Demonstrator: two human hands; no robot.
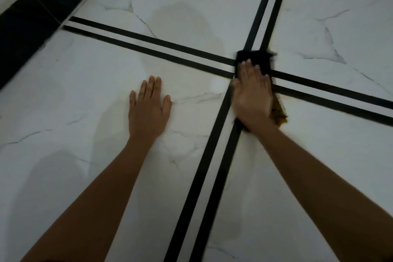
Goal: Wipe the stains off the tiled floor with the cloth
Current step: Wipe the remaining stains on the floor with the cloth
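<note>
Mid-wipe, by the look of it. Large faint yellowish stain (pixel 182 25) unwiped on the far tile of the tiled floor (pixel 319 155), above the horizontal black double strip (pixel 148 45). Paler tide marks near the left hand too, and a dull patch low on the near tile, right of the other black strip (pixel 204 176); hard to tell stain from damp or shadow. Judged well short of done, most of the marked area left to go.

Cloth (pixel 254 60) dark, with a yellow-brown edge poking out at the wrist side, lying right on the crossing of the two strips. Edges blurred, so likely moving.

Right hand (pixel 253 95) flat on top of the cloth, palm down, fingers together and pointing away, pressing rather than pinching; grip spread open, nothing clasped. Forearm reaching in from lower right, nearly straight.

Left hand (pixel 148 108) palm down on bare tile, just left of the crossing, clear of the cloth; fingers extended, thumb out, holding nothing. Looks like a brace for body weight. Forearm in from lower left.

Dark skirting (pixel 32 10) along the far-left edge.
</note>
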